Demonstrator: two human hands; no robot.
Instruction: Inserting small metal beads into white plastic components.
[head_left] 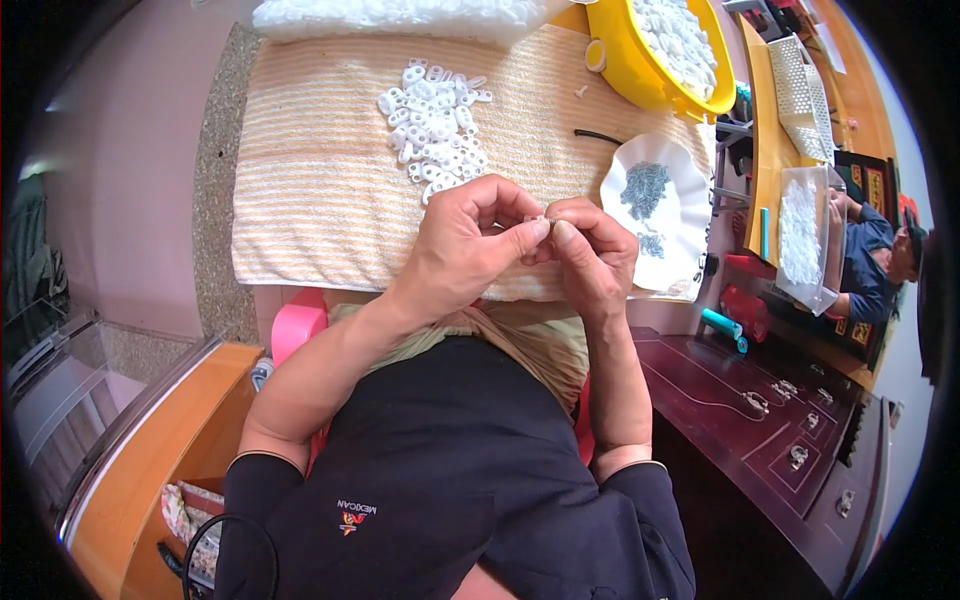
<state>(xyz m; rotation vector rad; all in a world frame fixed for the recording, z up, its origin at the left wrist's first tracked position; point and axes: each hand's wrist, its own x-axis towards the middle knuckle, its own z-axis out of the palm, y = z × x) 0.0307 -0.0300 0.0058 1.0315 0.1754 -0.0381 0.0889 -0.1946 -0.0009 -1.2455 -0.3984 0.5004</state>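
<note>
My left hand [470, 245] and my right hand [590, 255] meet over the near edge of a striped towel [310, 170]. Their fingertips pinch one small white plastic piece [537, 219] between them; most of it is hidden by the fingers. Just beyond my left hand lies a loose pile of white plastic rings [432, 125] on the towel. To the right of my right hand sits a white scalloped dish [690, 215] with a heap of small dark metal bits [646, 188] in it.
A yellow basin [625, 50] full of white pieces stands at the back right, and a bag of white pieces [390, 18] at the back. A dark wooden cabinet [780, 430] is on my right. Another person [875, 260] sits further right, holding a clear bag.
</note>
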